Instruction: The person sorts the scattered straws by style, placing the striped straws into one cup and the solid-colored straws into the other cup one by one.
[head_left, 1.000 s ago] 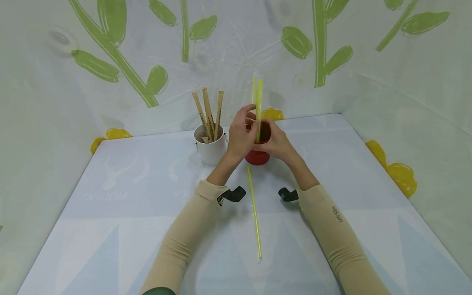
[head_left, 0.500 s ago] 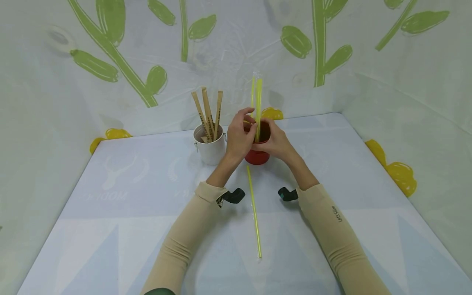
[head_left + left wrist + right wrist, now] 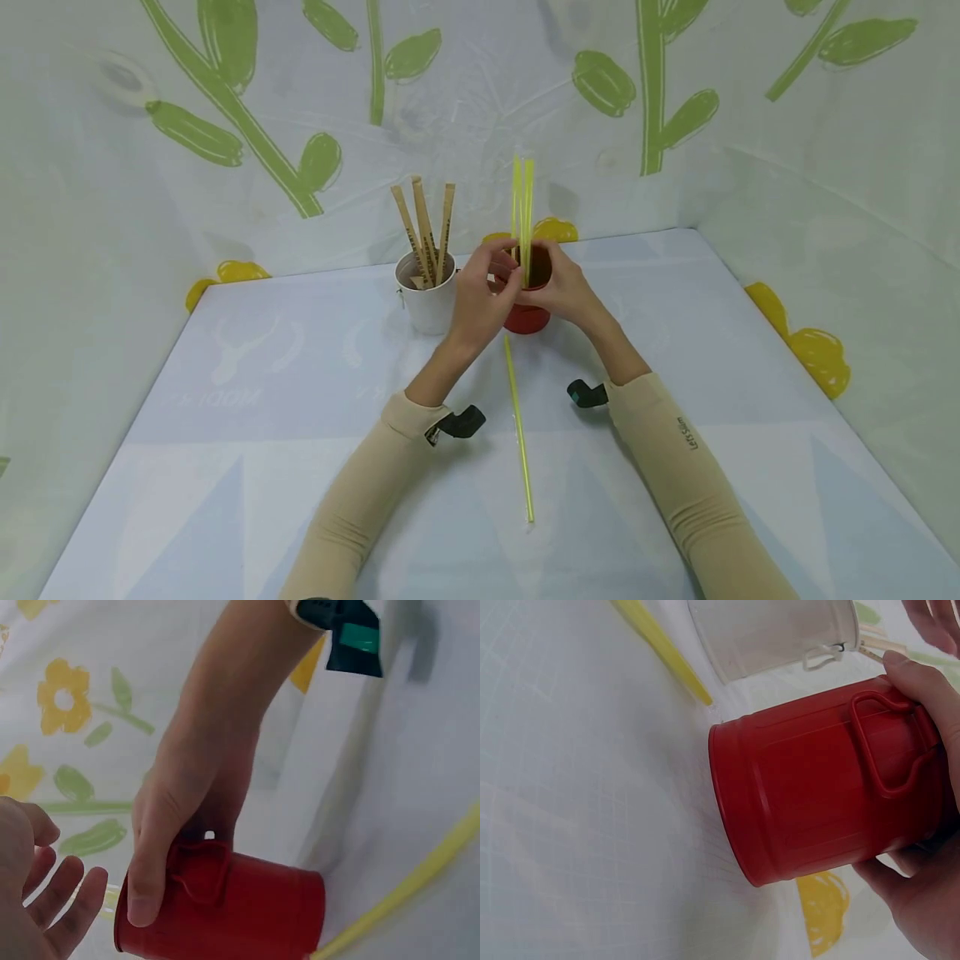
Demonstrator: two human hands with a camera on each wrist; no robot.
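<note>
A small red metal bucket (image 3: 527, 320) stands on the table, and my right hand (image 3: 567, 287) grips it near the rim, thumb at the front. Several yellow straws (image 3: 528, 204) in clear wrappers stand upright in it. Just left of the rim is my left hand (image 3: 483, 296), its fingers loosely bent. In the left wrist view those left fingers (image 3: 64, 900) are apart from the bucket and hold nothing. One more wrapped yellow straw (image 3: 519, 429) lies on the table in front of the bucket. The right wrist view shows the bucket's side handle (image 3: 885, 742).
A white metal bucket (image 3: 431, 308) stands close by on the left, holding several brown paper-wrapped sticks (image 3: 423, 229). The pale patterned table (image 3: 262, 500) meets a white curtain (image 3: 480, 100) with green leaf prints at the back.
My left hand has drawn away from the straws, down and to the left. The straws now stand in the bucket without it. My right hand stays on the bucket.
</note>
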